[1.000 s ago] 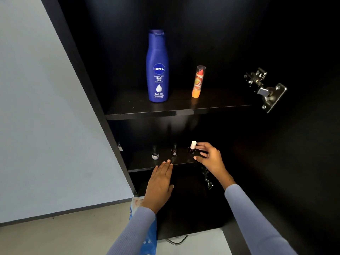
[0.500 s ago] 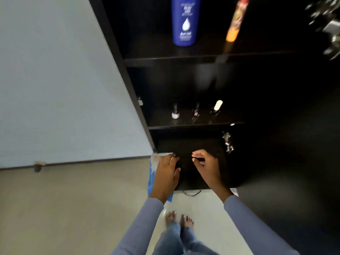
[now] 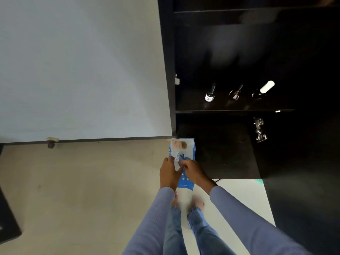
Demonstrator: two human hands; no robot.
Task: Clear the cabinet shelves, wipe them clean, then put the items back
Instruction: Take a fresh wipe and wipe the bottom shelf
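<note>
1. The wet wipes pack (image 3: 182, 150) was covered across its middle by the left hand (image 3: 168, 173) and the right hand (image 3: 193, 172); whether its flap was open or sealed could not be told.
2. The fingertips of both hands met over the pack's label, so their exact grip was unclear.
3. The labels on the three nail polish bottles (image 3: 210, 92) were too small and blurred to read.
4. The upper shelf (image 3: 239, 11) was cut off by the top edge, hiding whatever stood on it.
5. The cabinet's (image 3: 166, 70) interior was too dark to make out.
6. A dark object (image 3: 7, 223) was cut off by the left edge.
</note>
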